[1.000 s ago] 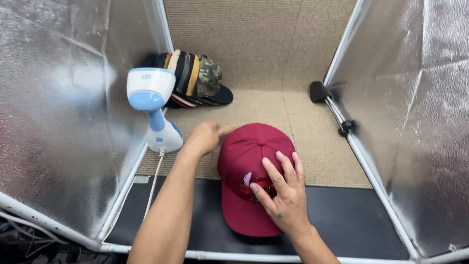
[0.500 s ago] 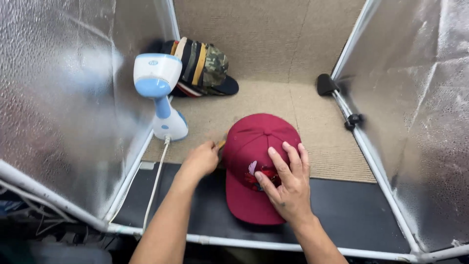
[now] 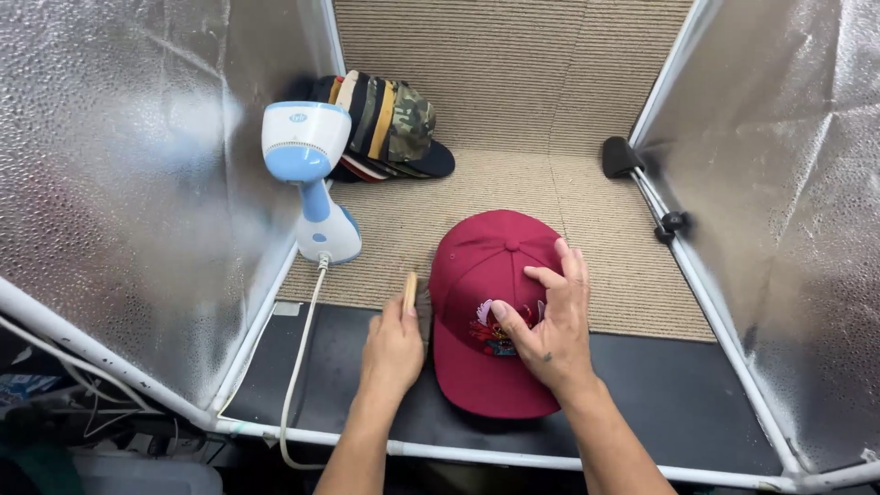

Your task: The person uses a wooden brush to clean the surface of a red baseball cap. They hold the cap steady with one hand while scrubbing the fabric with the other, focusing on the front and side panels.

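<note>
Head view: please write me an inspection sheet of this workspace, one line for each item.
Surface: beige ribbed carpet with a black mat strip along the front edge.
Job's things: dark red baseball cap with embroidered front, lying flat across carpet and mat; small wooden-backed brush at its left side.
Clutter: stack of mixed-colour caps at the back left; white and blue handheld steamer standing upright.
Grippers: left hand holds the brush; right hand rests spread on the cap's front.
Cables: white cord runs from the steamer base over the front edge.
Surroundings: silver reflective panels on white tubing; black clips on the right.
</note>
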